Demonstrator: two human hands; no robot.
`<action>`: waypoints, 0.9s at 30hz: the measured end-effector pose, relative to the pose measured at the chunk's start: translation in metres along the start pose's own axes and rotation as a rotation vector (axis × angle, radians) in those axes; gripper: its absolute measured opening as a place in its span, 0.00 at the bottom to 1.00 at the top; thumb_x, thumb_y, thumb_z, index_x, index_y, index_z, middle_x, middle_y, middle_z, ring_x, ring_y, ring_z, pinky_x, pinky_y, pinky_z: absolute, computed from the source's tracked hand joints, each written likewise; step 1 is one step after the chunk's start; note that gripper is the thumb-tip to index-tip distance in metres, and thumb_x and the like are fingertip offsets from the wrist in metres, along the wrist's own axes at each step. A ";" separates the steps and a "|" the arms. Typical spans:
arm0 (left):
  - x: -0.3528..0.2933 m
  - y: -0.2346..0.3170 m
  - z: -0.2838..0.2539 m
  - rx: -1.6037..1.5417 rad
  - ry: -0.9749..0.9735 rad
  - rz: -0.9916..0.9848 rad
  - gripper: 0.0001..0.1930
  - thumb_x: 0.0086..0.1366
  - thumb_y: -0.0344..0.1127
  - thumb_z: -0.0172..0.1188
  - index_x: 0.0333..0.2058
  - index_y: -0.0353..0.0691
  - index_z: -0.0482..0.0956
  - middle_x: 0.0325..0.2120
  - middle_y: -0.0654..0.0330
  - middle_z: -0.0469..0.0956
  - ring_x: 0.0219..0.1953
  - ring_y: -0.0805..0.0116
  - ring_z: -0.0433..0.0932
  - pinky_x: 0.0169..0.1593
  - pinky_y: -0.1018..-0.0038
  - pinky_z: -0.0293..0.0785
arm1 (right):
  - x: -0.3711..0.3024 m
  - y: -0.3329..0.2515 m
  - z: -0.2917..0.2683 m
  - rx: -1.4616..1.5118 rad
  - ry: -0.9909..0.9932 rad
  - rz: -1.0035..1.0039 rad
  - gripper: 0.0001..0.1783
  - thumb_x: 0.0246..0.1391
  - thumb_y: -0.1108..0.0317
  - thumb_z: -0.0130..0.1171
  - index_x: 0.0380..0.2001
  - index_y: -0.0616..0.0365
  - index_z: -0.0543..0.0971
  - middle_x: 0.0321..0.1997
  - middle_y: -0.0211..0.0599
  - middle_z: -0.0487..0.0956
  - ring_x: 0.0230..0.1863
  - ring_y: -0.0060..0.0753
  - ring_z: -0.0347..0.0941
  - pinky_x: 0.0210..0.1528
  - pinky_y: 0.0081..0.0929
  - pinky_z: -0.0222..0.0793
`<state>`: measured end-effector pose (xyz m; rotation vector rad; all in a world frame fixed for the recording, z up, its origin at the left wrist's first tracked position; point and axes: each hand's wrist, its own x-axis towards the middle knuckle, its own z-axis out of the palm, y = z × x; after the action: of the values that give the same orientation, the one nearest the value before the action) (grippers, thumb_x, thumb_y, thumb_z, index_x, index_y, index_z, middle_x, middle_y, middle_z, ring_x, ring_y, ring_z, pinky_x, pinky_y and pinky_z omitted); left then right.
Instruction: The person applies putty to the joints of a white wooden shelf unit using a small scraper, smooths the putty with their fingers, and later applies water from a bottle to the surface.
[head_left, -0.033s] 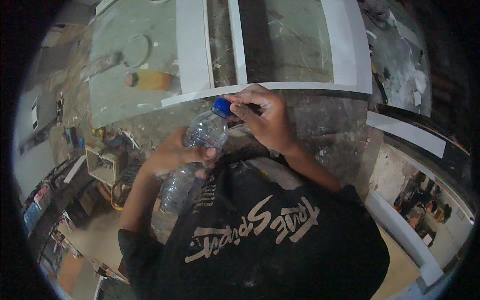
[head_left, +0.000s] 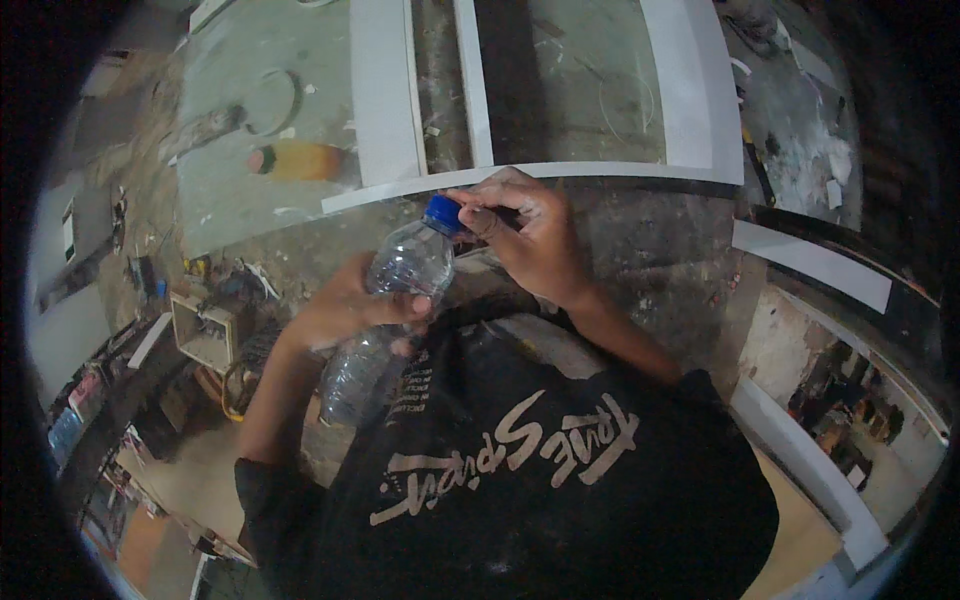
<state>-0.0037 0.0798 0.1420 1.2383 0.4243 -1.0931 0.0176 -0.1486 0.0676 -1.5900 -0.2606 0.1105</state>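
A clear plastic bottle [head_left: 412, 262] with a blue cap [head_left: 443, 213] leans in front of my chest, its capped end up and away from me. My left hand [head_left: 362, 312] is wrapped round the bottle's middle, thumb across the front. At the top, the thumb and bent fingers of my right hand [head_left: 522, 222] pinch the side of the cap, which is on the neck. Whitish dust marks the right fingers. Through the clear wall I make out no liquid. The bottle's lower end rests close against my black shirt.
Ahead lie pale green panels [head_left: 225, 190] with white strips [head_left: 540, 172] along them. On the left panel an orange-yellow bottle [head_left: 305, 160] lies on its side near a ring-shaped thing [head_left: 275, 100]. A beige open box [head_left: 205, 330] is at left. More white boards [head_left: 810, 268] stand at right.
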 end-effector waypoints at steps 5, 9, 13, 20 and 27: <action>0.003 -0.001 -0.006 0.028 -0.037 -0.006 0.20 0.53 0.37 0.75 0.38 0.32 0.77 0.26 0.58 0.79 0.24 0.70 0.78 0.28 0.73 0.75 | -0.005 0.002 0.007 0.016 0.025 0.066 0.14 0.56 0.65 0.68 0.41 0.64 0.85 0.37 0.43 0.83 0.40 0.32 0.80 0.46 0.28 0.73; 0.011 -0.024 -0.022 0.477 0.120 0.159 0.30 0.48 0.42 0.77 0.45 0.30 0.76 0.33 0.56 0.81 0.33 0.65 0.80 0.40 0.67 0.78 | -0.013 0.013 0.013 -0.001 0.012 0.079 0.12 0.56 0.68 0.68 0.42 0.62 0.85 0.37 0.41 0.83 0.41 0.33 0.80 0.45 0.28 0.74; 0.041 -0.084 -0.048 0.605 0.307 0.549 0.42 0.45 0.46 0.78 0.55 0.31 0.71 0.42 0.52 0.81 0.44 0.59 0.81 0.51 0.62 0.76 | -0.022 0.023 0.015 -0.156 0.064 0.016 0.11 0.54 0.71 0.68 0.42 0.61 0.85 0.37 0.40 0.83 0.41 0.33 0.81 0.46 0.28 0.75; 0.080 -0.191 -0.151 0.616 0.479 1.142 0.44 0.53 0.49 0.71 0.62 0.33 0.62 0.54 0.46 0.74 0.57 0.55 0.74 0.59 0.60 0.70 | -0.026 0.032 -0.029 -0.508 0.230 0.085 0.11 0.52 0.75 0.67 0.41 0.58 0.85 0.41 0.38 0.83 0.42 0.32 0.81 0.46 0.28 0.76; 0.104 -0.173 -0.168 1.097 1.682 0.502 0.28 0.69 0.43 0.55 0.62 0.31 0.63 0.59 0.48 0.70 0.59 0.57 0.70 0.64 0.58 0.62 | 0.003 0.036 -0.100 -0.877 0.040 -0.071 0.16 0.48 0.82 0.67 0.41 0.52 0.85 0.44 0.35 0.82 0.44 0.36 0.81 0.47 0.30 0.79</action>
<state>-0.0536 0.1979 -0.0872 2.8977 0.6720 0.5684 0.0469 -0.2454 0.0364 -2.4461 -0.3600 -0.1101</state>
